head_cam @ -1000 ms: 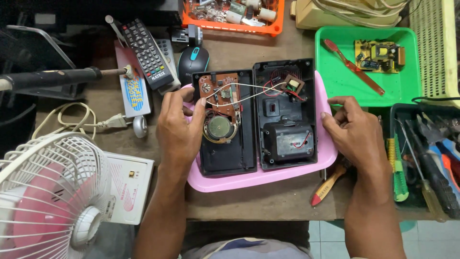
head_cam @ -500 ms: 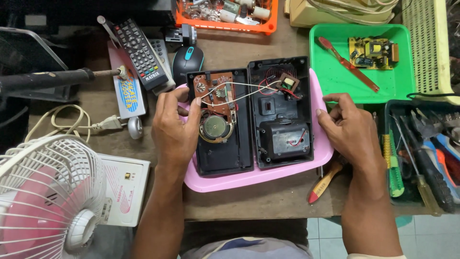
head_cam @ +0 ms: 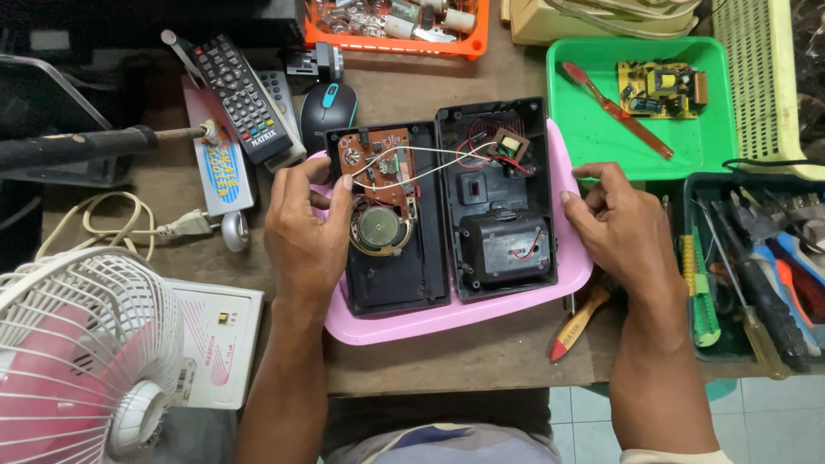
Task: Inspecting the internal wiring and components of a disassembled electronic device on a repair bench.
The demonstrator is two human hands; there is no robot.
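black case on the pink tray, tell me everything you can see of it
The black case lies opened in two plastic halves, side by side, insides up, on the pink tray. The left half holds a brown circuit board and a round speaker; the right half holds a small transformer and a black block with red wire. White and red wires bridge the halves. The left hand touches its left edge.

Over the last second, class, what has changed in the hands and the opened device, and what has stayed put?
Little changed. The left hand stays on the circuit-board half of the opened black device, fingers barely shifting. The right hand stays at the right edge of the pink tray. Nothing was picked up or released; the green tray and remote control kept their places.
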